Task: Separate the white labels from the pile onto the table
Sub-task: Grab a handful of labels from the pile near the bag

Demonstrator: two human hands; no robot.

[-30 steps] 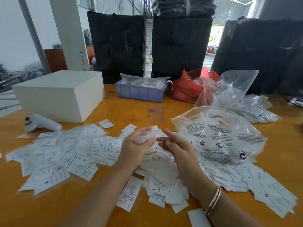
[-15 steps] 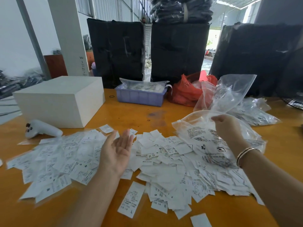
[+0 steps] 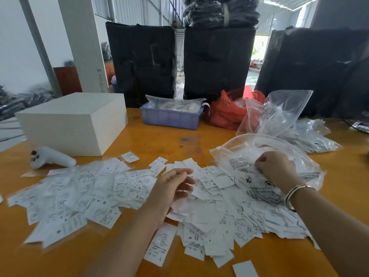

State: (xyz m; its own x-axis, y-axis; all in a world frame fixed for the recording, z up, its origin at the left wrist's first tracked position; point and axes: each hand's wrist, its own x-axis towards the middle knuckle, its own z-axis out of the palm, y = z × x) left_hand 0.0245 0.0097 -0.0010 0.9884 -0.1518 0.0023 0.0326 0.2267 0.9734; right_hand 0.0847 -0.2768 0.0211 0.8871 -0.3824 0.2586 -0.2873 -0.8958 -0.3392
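Left hand hovers loosely curled, holding nothing, over white label pile; right hand pinches clear plastic bag w/ curled fingers.

An orange surface carries everything. White labels lie scattered across its near half, left to right. At far left stands a white box, with a white controller just beside it. Farther back sit a purple tray and a red bag. Clear plastic bags lie at right, one over the labels.
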